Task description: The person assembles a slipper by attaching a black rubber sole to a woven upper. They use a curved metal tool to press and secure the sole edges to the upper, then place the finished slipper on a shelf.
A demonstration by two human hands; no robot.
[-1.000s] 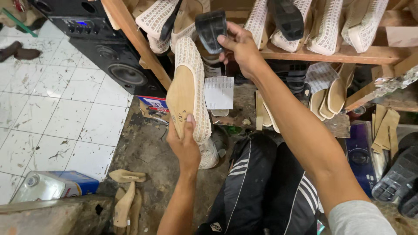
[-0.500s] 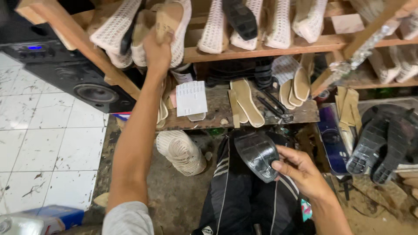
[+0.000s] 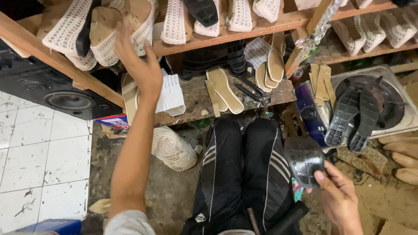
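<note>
Head view: a wooden shelf [image 3: 278, 24] is seen along the top edge, loaded with white mesh shoe uppers [image 3: 174, 19] and one black sole [image 3: 202, 11]. Below it a lower board [image 3: 196, 98] carries tan insoles [image 3: 224, 89], a white ribbed block [image 3: 170, 93] and dark tools [image 3: 250, 89]. A black speaker [image 3: 56, 93] is set at the left, above white floor tiles [image 3: 39, 152]. At the right, two black soles [image 3: 352, 115] lie on a round metal plate [image 3: 392, 100]. A mesh upper [image 3: 174, 148] lies on the dirty floor beside the black striped trousers [image 3: 244, 174].

The left hand [image 3: 139, 65] is raised to the shelf's left end with fingers spread and loose, nothing gripped; its fingertips are at a tan-soled mesh shoe [image 3: 109, 30], though contact cannot be told. The right hand [image 3: 337, 198] is closed around the lower edge of a black sole [image 3: 304, 159], thumb on top, held just beside the right knee, well below the shelf.

The held sole is glossy, curved and ridged; the uppers are openwork mesh; the insoles are flat and matte.
</note>
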